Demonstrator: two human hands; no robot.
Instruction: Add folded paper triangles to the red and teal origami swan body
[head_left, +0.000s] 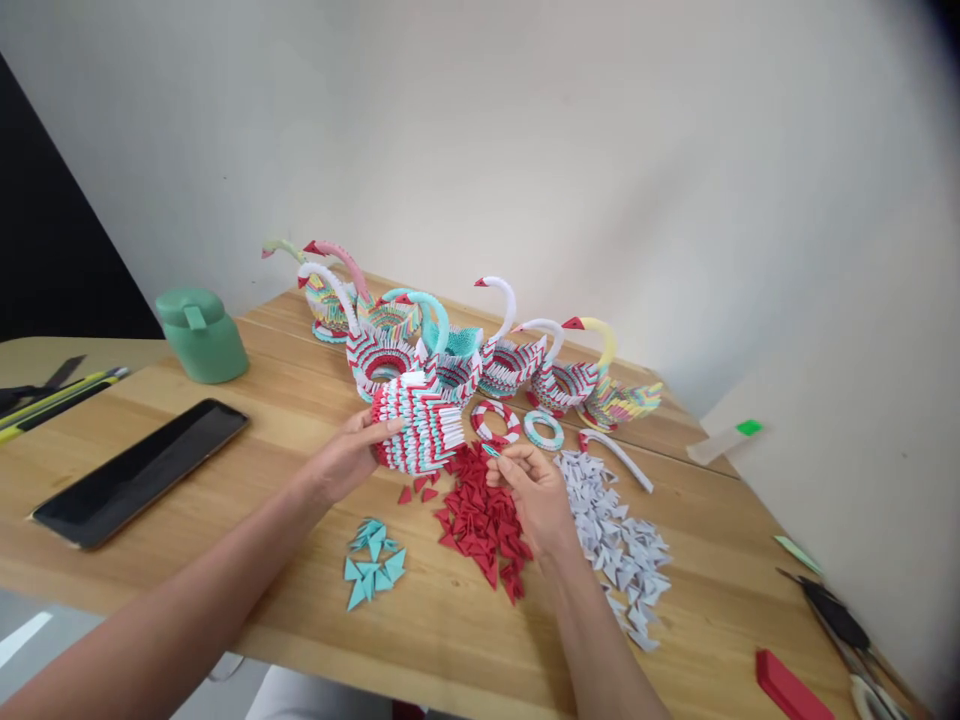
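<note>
Surveying from afar, I see open wood along the near edge of the surface (pixel 720 600) and more toward its right; paper swans (pixel 517 375) crowd the far side, and a black phone (pixel 142 470) lies at the left. The left hand (pixel 349 455) curls around the red, white and turquoise paper body (pixel 420 440), just in front of the swans. Beside it, above the red paper pile (pixel 480 520), the right hand (pixel 532 490), nearly closed, pinches a small turquoise piece (pixel 491 451).
</note>
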